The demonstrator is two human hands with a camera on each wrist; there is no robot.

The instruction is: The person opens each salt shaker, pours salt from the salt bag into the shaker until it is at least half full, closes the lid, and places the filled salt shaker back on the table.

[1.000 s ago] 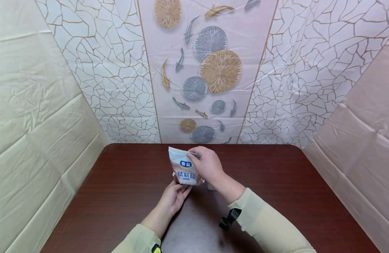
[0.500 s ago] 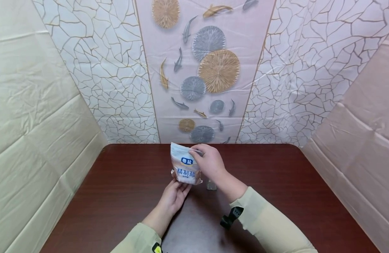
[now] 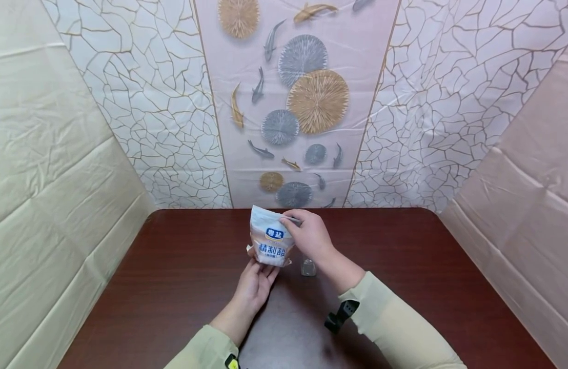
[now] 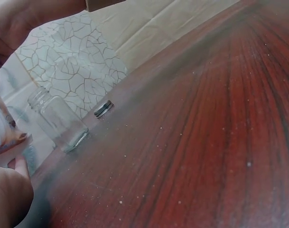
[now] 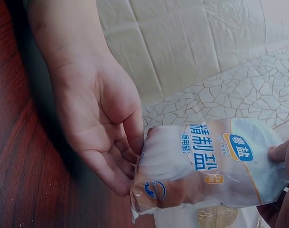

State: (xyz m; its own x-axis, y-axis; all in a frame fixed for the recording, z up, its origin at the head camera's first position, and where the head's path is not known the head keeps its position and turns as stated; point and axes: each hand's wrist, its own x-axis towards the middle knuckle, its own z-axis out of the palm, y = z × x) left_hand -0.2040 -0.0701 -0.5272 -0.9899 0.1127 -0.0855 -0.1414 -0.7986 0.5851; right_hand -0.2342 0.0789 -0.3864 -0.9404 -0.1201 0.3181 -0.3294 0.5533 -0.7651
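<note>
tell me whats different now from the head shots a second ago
The salt bag has risen slightly, its top shifting a little to the right. The right hand has moved up and right with it, and more of the glass jar shows. Nothing was newly grasped or let go: the right hand still pinches the bag's top, the left hand stays at its bottom.

A dark red-brown table (image 3: 196, 256) with streaked wood grain and rounded far corners carries a clear glass jar (image 4: 59, 118), standing upright. A small dark, silver-edged lid (image 4: 104, 109) lies near the jar, apart from it.
</note>
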